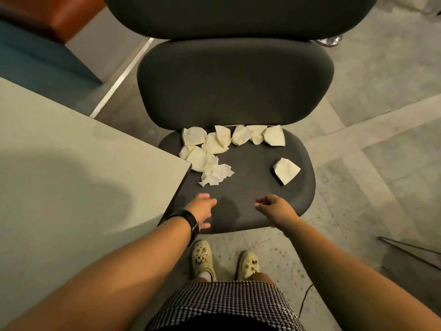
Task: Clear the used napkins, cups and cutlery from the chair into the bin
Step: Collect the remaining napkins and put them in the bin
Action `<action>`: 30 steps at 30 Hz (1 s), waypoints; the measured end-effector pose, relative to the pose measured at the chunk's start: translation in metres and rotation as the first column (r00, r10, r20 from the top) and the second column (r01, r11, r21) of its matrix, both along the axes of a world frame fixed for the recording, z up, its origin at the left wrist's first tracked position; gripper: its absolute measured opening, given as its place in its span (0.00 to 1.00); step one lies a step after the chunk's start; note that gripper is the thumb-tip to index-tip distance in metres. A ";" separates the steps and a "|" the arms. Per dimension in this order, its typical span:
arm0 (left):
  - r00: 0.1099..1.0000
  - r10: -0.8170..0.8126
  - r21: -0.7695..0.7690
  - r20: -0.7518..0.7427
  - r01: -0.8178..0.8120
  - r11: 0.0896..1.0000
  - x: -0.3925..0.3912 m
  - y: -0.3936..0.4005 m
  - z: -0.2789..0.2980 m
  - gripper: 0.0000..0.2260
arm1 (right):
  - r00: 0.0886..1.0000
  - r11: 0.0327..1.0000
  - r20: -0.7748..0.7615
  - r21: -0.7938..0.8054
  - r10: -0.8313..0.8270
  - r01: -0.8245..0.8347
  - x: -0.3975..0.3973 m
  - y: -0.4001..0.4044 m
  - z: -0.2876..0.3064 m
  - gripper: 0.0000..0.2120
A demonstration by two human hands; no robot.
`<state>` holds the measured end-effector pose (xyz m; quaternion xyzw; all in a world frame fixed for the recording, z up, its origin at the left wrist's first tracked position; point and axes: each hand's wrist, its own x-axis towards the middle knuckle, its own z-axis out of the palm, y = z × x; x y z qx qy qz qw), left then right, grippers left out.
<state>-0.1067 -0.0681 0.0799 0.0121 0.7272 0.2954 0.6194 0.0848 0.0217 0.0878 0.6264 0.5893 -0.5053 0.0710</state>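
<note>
A dark grey chair (253,206) stands in front of me. Its seat carries a crumpled white napkin (216,174), a heap of flattened paper cups (210,142) along the back of the seat, more crushed cups (260,137) to their right, and one folded paper piece (286,170) lying apart on the right. My left hand (201,210) hovers over the seat's front left, fingers apart, holding nothing. My right hand (274,207) hangs over the front middle, fingers loosely curled and empty. No cutlery and no bin show in view.
A pale table (71,175) juts in from the left, its corner overlapping the seat's left edge. An orange and teal bench (47,32) sits at the far left. Thin dark rods (410,252) lie on the tiled floor at right. My feet stand just before the chair.
</note>
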 end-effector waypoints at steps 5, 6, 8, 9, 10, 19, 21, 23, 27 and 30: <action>0.993 0.007 -0.062 -0.118 -0.014 0.998 0.001 0.052 -0.049 0.24 | 0.996 0.999 0.092 0.049 -0.009 0.005 0.014 0.058 -0.048 0.16; 0.985 -0.007 -0.065 -0.173 -0.004 0.998 0.000 0.059 -0.058 0.26 | 0.994 0.998 0.103 0.064 -0.024 0.017 0.018 0.066 -0.055 0.17; 0.952 -0.098 -0.102 -0.291 0.071 0.992 0.000 0.079 -0.085 0.31 | 0.989 0.992 0.143 0.123 -0.034 0.017 0.028 0.089 -0.078 0.20; 0.917 -0.174 -0.138 -0.358 0.133 0.981 0.000 0.088 -0.101 0.33 | 0.984 0.988 0.173 0.154 -0.032 0.005 0.033 0.102 -0.089 0.22; 0.877 -0.243 -0.160 -0.415 0.192 0.968 -0.001 0.092 -0.111 0.34 | 0.980 0.982 0.194 0.190 -0.037 -0.001 0.036 0.111 -0.096 0.24; 0.542 -0.556 -0.341 -0.630 0.451 0.825 0.012 0.123 -0.189 0.33 | 0.920 0.930 0.388 0.317 0.053 -0.187 0.053 0.183 -0.166 0.42; 0.512 -0.556 -0.361 -0.655 0.434 0.825 0.013 0.129 -0.201 0.30 | 0.904 0.926 0.414 0.291 0.105 -0.241 0.054 0.193 -0.179 0.45; 0.518 -0.523 -0.348 -0.677 0.401 0.848 0.013 0.132 -0.208 0.26 | 0.893 0.914 0.422 0.281 0.156 -0.292 0.056 0.196 -0.188 0.46; 0.571 -0.459 -0.289 -0.681 0.367 0.884 0.012 0.139 -0.219 0.15 | 0.874 0.878 0.453 0.329 0.177 -0.349 0.056 0.191 -0.200 0.41; 0.661 -0.475 -0.271 -0.581 0.393 0.879 0.013 0.139 -0.213 0.08 | 0.910 0.907 0.396 0.326 0.124 -0.266 0.056 0.185 -0.202 0.30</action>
